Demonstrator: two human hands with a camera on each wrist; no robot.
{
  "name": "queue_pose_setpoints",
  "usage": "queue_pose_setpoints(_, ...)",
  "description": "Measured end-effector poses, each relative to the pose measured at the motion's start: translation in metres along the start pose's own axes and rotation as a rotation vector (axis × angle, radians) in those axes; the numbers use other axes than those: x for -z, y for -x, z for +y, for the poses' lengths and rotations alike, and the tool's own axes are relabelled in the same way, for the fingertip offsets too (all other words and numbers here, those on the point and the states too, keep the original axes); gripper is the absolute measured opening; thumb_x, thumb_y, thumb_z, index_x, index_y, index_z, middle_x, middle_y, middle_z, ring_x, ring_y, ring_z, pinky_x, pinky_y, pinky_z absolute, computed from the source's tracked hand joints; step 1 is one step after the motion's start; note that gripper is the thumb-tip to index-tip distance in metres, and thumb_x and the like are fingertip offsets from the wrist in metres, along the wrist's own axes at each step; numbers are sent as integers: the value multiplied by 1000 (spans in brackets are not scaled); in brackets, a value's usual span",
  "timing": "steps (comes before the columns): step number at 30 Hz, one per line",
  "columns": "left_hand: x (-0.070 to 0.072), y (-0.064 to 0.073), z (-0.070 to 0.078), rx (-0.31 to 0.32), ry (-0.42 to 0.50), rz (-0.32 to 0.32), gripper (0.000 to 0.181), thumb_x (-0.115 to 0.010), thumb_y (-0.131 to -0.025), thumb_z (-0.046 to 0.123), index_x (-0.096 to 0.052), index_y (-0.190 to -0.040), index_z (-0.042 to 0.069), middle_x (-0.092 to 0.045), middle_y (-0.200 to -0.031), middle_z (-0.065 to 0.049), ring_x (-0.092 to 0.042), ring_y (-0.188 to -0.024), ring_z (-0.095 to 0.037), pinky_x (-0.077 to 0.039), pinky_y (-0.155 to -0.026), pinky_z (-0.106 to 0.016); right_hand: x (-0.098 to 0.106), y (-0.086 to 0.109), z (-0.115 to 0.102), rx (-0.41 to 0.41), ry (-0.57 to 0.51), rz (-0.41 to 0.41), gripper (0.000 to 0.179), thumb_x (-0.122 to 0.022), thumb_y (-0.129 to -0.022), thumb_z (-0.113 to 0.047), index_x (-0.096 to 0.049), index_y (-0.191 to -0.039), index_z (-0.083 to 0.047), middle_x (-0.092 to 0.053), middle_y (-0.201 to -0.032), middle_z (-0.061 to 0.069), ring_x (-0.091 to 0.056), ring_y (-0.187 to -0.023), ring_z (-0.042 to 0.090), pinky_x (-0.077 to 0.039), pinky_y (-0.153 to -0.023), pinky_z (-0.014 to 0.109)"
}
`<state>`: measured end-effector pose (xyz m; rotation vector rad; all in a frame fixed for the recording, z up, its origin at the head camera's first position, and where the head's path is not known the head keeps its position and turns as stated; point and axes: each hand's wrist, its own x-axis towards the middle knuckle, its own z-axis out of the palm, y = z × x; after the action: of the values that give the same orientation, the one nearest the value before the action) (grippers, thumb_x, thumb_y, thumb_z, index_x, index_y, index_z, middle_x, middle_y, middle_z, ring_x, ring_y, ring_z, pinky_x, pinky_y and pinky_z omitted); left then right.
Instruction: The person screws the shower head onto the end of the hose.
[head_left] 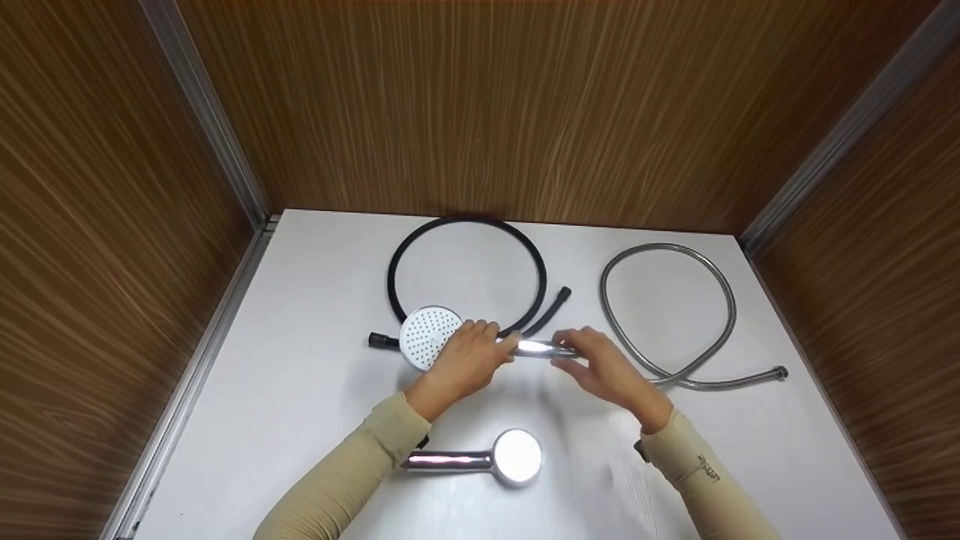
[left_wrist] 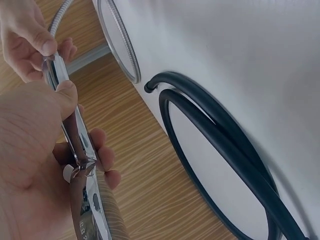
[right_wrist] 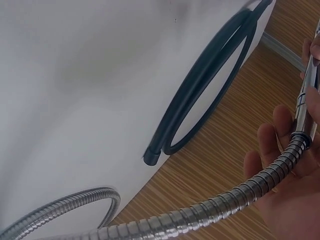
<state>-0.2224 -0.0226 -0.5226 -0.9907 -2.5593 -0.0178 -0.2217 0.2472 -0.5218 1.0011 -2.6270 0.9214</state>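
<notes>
My left hand [head_left: 466, 360] grips a chrome shower head [head_left: 429, 337] with a round, white, dotted face turned up. Its handle [left_wrist: 79, 137] runs to the right between both hands. At the handle's end, the fingers of my right hand [head_left: 604, 369] hold the end of a ribbed metal shower hose [right_wrist: 220, 205]. The right wrist view shows the hose end meeting the handle; how far it is screwed on cannot be seen. From there the hose loops over the table on the right, its other end [head_left: 780, 373] lying loose.
A black hose [head_left: 392, 274] lies coiled behind the hands, partly under the held shower head. Nearer the front, a second chrome shower head [head_left: 517, 457] lies on the white table [head_left: 300, 300]. Wood-patterned panels [head_left: 480, 112] enclose the table at the back and sides.
</notes>
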Motion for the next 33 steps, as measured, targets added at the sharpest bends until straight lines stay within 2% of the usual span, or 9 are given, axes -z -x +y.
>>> queue_pose_setpoints(7,0,-1,1,13,22,-32,27,-58,-106,38,-58,-126,19,-67,-94,-6,-65,-86,-23,-52,-83,-35,0,1,-1,-18,15,13,28,-80,-92,-9,-72,-118,-3,-76,-102,10,-66,-88,22,-58,-81,38)
queue_pose_setpoints(13,0,1,2,-4,-12,-7,27,-58,-106,39,-58,-125,20,-66,-92,-5,-65,-85,-22,-51,-80,-33,0,0,-3,-28,4,7,34,-83,-88,-4,-65,-117,-2,-74,-98,5,-66,-88,19,-58,-81,40)
queue_pose_setpoints(19,-1,1,1,-8,-3,1,27,-58,-106,39,-57,-124,19,-66,-90,-6,-63,-83,-22,-51,-79,-34,1,-1,-3,-18,3,2,29,-81,-90,-5,-68,-116,-3,-76,-99,8,-67,-87,24,-58,-80,41)
queue_pose_setpoints(26,1,0,0,5,1,-43,26,-56,-107,39,-56,-125,20,-66,-93,-5,-64,-85,-22,-52,-80,-33,-1,0,-2,22,5,25,23,-78,-93,-7,-72,-114,-2,-76,-103,9,-67,-89,30,-56,-81,39)
queue_pose_setpoints(33,0,0,0,5,7,-42,28,-57,-106,40,-56,-126,20,-67,-94,-6,-64,-85,-22,-52,-81,-34,-2,0,-2,-15,0,12,33,-82,-89,-5,-68,-119,-1,-75,-103,15,-68,-89,31,-57,-81,40)
